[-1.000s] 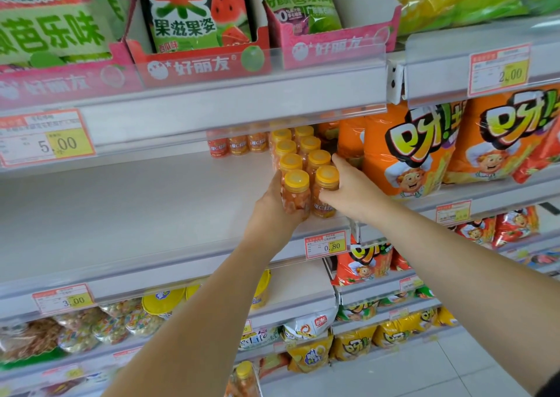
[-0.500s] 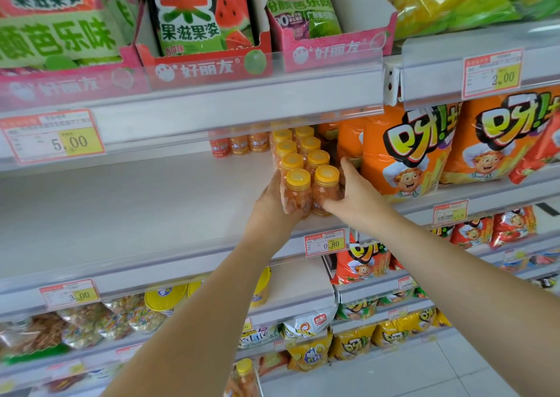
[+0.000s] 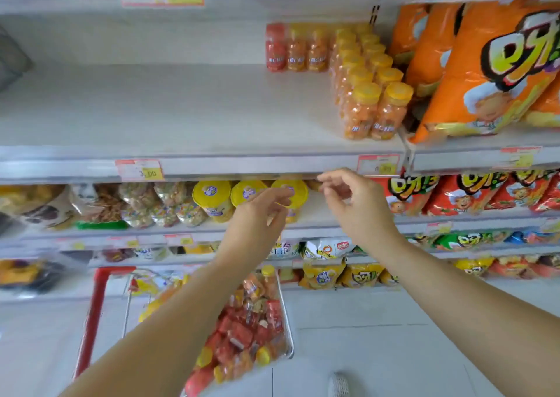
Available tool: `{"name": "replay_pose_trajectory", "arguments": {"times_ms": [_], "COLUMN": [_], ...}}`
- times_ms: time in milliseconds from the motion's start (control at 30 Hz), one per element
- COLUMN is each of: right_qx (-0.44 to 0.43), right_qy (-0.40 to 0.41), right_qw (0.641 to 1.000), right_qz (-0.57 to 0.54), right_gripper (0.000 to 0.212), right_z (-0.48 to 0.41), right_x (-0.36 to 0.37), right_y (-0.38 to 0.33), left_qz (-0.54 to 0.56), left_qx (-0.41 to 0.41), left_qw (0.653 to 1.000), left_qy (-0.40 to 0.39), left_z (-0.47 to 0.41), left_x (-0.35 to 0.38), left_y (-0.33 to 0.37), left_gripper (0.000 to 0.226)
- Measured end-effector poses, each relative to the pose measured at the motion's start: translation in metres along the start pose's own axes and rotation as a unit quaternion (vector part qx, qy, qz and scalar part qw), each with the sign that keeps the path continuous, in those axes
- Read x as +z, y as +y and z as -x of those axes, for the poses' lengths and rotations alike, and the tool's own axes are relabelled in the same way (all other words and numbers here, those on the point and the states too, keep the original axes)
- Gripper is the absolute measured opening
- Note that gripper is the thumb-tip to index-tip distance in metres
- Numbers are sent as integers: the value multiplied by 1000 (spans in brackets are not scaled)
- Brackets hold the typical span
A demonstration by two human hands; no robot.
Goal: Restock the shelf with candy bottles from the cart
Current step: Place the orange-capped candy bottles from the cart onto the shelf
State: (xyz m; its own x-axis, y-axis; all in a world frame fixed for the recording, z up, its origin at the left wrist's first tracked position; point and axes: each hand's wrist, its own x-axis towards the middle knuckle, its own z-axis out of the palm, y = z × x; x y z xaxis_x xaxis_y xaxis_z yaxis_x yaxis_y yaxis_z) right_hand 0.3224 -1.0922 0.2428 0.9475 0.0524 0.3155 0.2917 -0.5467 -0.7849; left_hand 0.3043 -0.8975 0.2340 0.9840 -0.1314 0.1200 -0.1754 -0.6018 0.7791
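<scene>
Two rows of orange candy bottles with yellow caps [image 3: 371, 93] stand on the white shelf [image 3: 181, 118], at its right end against the orange snack bags. Behind them a few more bottles [image 3: 295, 49] line the back, one with a red cap. My left hand [image 3: 257, 218] and my right hand [image 3: 354, 206] hang below the shelf's front edge, fingers loosely curled, holding nothing. Lower down, the cart [image 3: 286, 315] with a red frame holds several candy bottles [image 3: 245, 330], partly hidden by my left forearm.
Orange snack bags [image 3: 491, 72] fill the neighbouring shelf on the right. Yellow-lidded tubs [image 3: 248, 196] and bagged snacks sit on the shelf below. Price tags line the shelf edges. The left part of the white shelf is bare. Pale tiled floor lies beneath.
Both hands have let go of the two front bottles and dropped below the shelf edge. The bottles now stand on the shelf. The view has tilted down, showing the cart.
</scene>
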Motion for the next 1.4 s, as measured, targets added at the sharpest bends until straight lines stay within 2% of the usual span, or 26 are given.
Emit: {"name": "replay_pose_trajectory", "arguments": {"times_ms": [133, 233, 367, 500, 567, 633, 733, 867, 967, 1033, 1133, 1233, 1400], "right_qx": [41, 78, 140, 188, 192, 191, 178, 156, 105, 80, 77, 69, 48], "right_qy": [-120, -251, -424, -533, -572, -596, -610, -617, -614, -611, -605, -608, -606], "right_qw": [992, 964, 888, 807, 778, 758, 750, 739, 725, 721, 735, 734, 738], "right_qz": [-7, 37, 111, 169, 178, 182, 183, 221, 294, 316, 297, 295, 293], "right_gripper": [17, 17, 19, 19, 27, 38, 59, 57, 65, 62, 53, 52, 55], "right_z": [42, 77, 118, 153, 170, 188, 210, 226, 227, 226, 225, 228, 223], "right_x": [64, 119, 183, 233, 253, 273, 297, 311, 314, 314, 314, 313, 305], "right_y": [13, 38, 78, 114, 124, 131, 137, 139, 138, 137, 139, 144, 140], "left_qz": [-3, -11, -30, -56, -93, -126, -133, -113, -151, -217, -278, -305, -347], "left_qx": [-109, -206, -301, -376, -395, -416, -424, -426, -410, -411, -429, -421, -418], "left_qw": [994, 978, 953, 923, 911, 895, 888, 892, 897, 882, 850, 837, 817], "left_qy": [-23, -36, -31, -50, -77, -101, -117, -100, -72, -81, -128, -170, -196], "left_z": [61, 107, 168, 219, 236, 249, 263, 271, 265, 256, 241, 233, 225], "left_x": [-8, -13, -12, -4, -1, 2, 6, 9, 8, 6, 4, 10, 8], "left_y": [-68, -117, -185, -237, -253, -264, -279, -296, -303, -309, -317, -323, -321], "left_gripper": [31, 31, 29, 32, 39, 43, 46, 46, 48, 53, 62, 59, 53]}}
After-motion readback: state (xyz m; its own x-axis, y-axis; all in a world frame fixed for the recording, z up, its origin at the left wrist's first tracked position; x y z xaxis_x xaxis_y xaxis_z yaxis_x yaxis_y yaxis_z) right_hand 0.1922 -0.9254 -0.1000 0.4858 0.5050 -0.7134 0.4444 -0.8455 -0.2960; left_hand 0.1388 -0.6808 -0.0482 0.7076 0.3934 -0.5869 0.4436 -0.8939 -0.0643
